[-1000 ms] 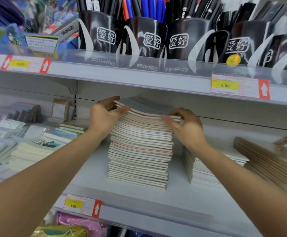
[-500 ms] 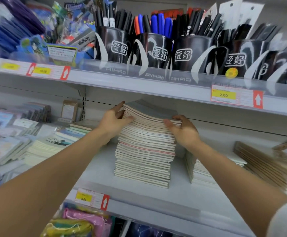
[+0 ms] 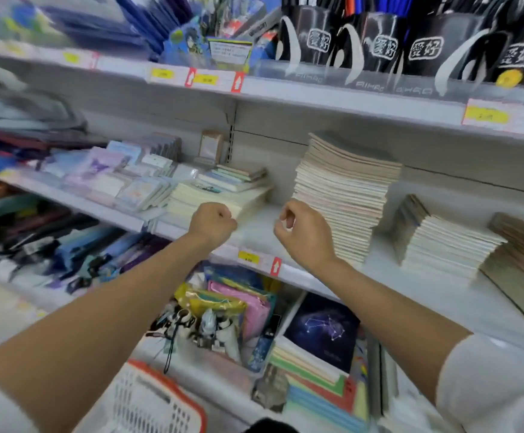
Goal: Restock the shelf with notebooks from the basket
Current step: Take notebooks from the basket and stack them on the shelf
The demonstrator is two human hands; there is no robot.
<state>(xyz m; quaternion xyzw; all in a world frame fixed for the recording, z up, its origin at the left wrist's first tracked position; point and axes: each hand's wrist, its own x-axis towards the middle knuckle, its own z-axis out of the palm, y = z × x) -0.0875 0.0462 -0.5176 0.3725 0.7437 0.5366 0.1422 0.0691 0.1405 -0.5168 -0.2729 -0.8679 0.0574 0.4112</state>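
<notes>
1. Stationery aisle, white shelf in front of me. The tall notebook stack stands on it, its top close under the upper shelf and its top books splayed out of line.
2. Both hands are off it: left hand clenched on nothing, right hand curled and empty, just beside the stack's lower left corner.
3. First risk is that tower. It looks top-heavy to me, and a knock from my right wrist could slide the top books forward off the shelf.
4. Second risk is headroom. There's little gap up there, so another batch may jam or scrape. The shorter stack to the right looks safer.
5. Third risk is the basket, low at the frame's edge. I can't tell what's left inside. Reaching down with this blur, I could snag the pouches below.
</notes>
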